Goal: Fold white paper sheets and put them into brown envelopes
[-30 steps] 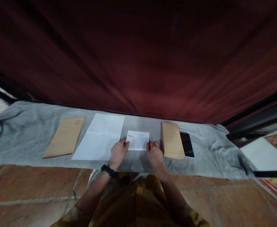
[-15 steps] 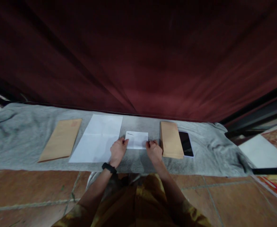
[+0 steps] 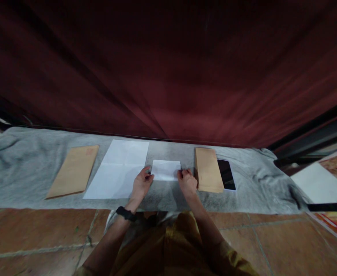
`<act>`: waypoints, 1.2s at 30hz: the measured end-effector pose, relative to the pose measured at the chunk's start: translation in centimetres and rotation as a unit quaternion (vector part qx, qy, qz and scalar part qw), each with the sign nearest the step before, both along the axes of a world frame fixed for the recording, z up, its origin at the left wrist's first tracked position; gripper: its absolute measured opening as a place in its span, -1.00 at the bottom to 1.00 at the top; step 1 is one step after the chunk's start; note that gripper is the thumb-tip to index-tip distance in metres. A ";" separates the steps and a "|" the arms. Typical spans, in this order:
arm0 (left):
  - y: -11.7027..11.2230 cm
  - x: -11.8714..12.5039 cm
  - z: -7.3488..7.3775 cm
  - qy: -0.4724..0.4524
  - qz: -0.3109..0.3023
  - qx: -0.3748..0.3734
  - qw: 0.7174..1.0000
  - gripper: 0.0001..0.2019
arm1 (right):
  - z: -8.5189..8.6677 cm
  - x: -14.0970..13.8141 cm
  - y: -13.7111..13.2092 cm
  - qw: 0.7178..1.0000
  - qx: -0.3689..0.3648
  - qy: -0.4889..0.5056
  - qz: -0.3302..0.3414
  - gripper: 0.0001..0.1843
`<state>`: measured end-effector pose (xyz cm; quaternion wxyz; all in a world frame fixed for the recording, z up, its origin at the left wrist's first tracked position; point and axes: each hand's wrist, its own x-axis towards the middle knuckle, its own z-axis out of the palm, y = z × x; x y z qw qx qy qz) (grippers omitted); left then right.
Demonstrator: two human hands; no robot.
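White folded paper (image 3: 166, 170) pinched at its near corners by left hand (image 3: 141, 186) & right hand (image 3: 188, 184); uneven pull on soft grey cloth (image 3: 27, 168) beneath could skew the fold.

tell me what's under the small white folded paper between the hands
The grey cloth, showing all round the small white paper. The left hand and right hand pinch its near corners; anything tucked beneath is covered.

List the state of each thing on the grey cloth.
small paper, folded, lying flat.
large sheet, unfolded, creased, flat.
left envelope, flat, alone.
right envelopes, stacked.
phone, screen dark.
left hand, pinching small paper's left corner.
right hand, pinching its right corner.
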<state>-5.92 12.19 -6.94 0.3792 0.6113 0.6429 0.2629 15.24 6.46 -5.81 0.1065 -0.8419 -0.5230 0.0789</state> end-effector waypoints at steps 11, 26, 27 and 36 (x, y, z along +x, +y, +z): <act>0.2 0.7 -0.2 0.086 0.016 0.004 0.996 -0.50 | -0.2 0.9 -0.7 0.997 0.049 0.042 0.042 -0.67; -0.4 1.6 1.6 0.124 0.037 -0.009 0.992 -0.46 | -0.7 -0.7 -1.4 0.998 0.037 -0.032 0.032 -0.71; -0.5 1.7 1.7 0.128 0.036 -0.007 0.991 -0.48 | -0.7 -0.8 -1.4 0.998 0.034 -0.035 0.031 -0.70; -0.5 1.9 1.8 0.157 0.031 -0.012 0.987 -0.64 | -1.3 -0.9 -1.4 0.998 0.044 -0.039 0.025 -0.72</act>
